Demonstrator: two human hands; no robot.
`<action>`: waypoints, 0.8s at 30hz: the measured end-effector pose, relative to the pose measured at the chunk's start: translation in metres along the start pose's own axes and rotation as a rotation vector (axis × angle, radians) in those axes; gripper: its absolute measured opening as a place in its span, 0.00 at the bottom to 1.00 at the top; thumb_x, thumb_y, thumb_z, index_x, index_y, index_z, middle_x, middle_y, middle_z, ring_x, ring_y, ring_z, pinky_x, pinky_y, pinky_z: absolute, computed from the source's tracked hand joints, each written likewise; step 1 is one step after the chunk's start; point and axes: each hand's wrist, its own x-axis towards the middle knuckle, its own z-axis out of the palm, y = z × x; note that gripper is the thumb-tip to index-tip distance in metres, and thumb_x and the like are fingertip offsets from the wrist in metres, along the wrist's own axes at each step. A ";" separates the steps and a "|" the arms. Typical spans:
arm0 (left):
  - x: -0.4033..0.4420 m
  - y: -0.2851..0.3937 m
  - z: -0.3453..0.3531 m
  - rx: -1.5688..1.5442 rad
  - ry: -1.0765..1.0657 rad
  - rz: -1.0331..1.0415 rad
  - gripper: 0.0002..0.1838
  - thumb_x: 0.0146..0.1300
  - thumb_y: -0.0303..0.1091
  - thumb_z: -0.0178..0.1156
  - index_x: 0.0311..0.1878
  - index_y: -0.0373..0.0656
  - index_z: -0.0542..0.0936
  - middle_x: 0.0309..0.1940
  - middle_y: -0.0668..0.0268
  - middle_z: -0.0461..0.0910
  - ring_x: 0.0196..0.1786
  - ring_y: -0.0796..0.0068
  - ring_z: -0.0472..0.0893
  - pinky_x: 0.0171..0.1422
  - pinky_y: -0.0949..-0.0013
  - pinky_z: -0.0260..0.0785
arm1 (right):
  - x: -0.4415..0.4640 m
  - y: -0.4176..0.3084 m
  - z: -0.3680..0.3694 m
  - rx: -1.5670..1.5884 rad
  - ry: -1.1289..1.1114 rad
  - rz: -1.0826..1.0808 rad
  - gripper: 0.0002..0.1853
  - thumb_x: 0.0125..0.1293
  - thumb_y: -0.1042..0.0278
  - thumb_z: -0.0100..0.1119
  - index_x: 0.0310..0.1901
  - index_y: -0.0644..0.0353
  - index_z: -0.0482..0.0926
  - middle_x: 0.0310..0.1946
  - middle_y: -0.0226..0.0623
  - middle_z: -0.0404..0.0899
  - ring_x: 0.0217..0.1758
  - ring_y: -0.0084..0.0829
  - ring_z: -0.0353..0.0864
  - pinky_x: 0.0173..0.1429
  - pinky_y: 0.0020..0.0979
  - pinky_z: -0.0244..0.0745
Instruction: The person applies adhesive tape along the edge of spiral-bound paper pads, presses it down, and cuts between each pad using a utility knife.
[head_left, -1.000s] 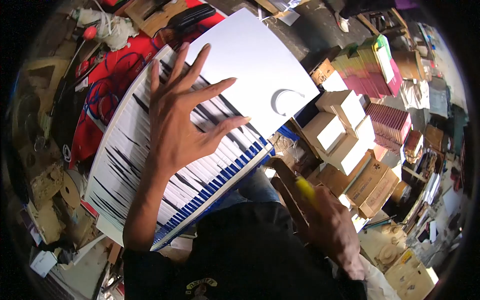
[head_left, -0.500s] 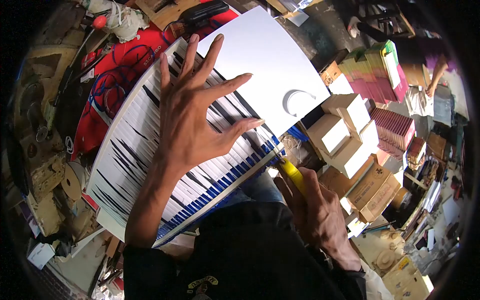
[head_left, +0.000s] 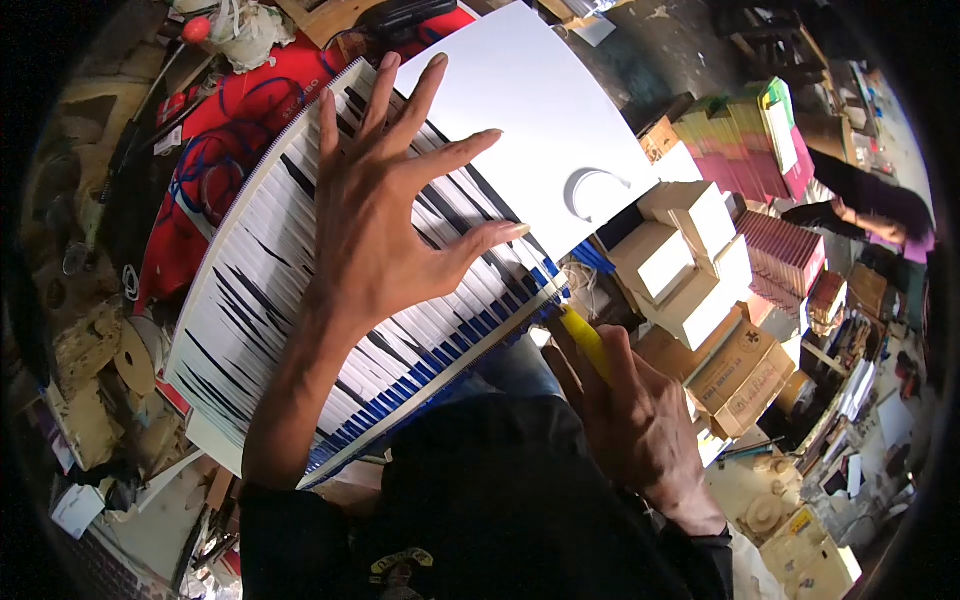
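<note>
My left hand (head_left: 370,230) lies with fingers spread over a fanned row of overlapping white booklets (head_left: 250,290) with dark gaps between them. Blue strips (head_left: 430,370) run along the row's near edge, beside a pale board edge. Past my fingertips lies a large white sheet (head_left: 530,110) with a curved light patch on it. My right hand (head_left: 640,420) is closed round a yellow-handled cutter (head_left: 587,342), its tip at the blue-edged right corner of the row. The blade itself is too small to make out.
A red sheet with blue cord (head_left: 215,150) lies at the left. Pale boxes (head_left: 685,260), a brown carton (head_left: 740,370) and stacked maroon books (head_left: 785,255) stand at the right. Farther back, a person in purple (head_left: 900,215) bends over.
The view has shifted slightly. My right hand and the cutter stay by the row's right corner, and my left hand keeps its spread. The person at the far right has come further into view.
</note>
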 end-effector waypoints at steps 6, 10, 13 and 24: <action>-0.002 -0.004 0.004 -0.003 0.027 0.010 0.38 0.50 0.62 0.77 0.65 0.59 0.84 0.82 0.56 0.56 0.85 0.44 0.48 0.81 0.25 0.30 | -0.010 -0.005 -0.013 -0.068 -0.081 0.102 0.14 0.71 0.70 0.63 0.52 0.62 0.70 0.28 0.52 0.82 0.26 0.55 0.83 0.28 0.49 0.75; -0.002 -0.002 0.003 -0.008 0.023 0.018 0.38 0.50 0.62 0.77 0.64 0.59 0.84 0.82 0.56 0.57 0.85 0.45 0.49 0.81 0.25 0.30 | 0.001 -0.006 -0.014 -0.070 -0.122 0.089 0.14 0.73 0.73 0.55 0.57 0.62 0.67 0.27 0.50 0.79 0.28 0.57 0.83 0.30 0.55 0.74; -0.002 -0.002 0.003 0.000 0.026 0.014 0.37 0.50 0.62 0.77 0.64 0.59 0.84 0.82 0.55 0.57 0.85 0.46 0.50 0.82 0.26 0.30 | -0.004 -0.002 -0.012 -0.107 -0.136 0.100 0.14 0.72 0.73 0.55 0.56 0.61 0.67 0.27 0.52 0.80 0.29 0.58 0.83 0.32 0.57 0.76; -0.002 -0.002 0.003 -0.002 0.050 0.017 0.37 0.49 0.62 0.77 0.63 0.61 0.85 0.82 0.55 0.57 0.85 0.44 0.49 0.81 0.25 0.31 | -0.025 -0.005 -0.009 -0.015 0.041 0.049 0.28 0.68 0.75 0.64 0.68 0.52 0.66 0.37 0.49 0.87 0.31 0.54 0.88 0.32 0.45 0.85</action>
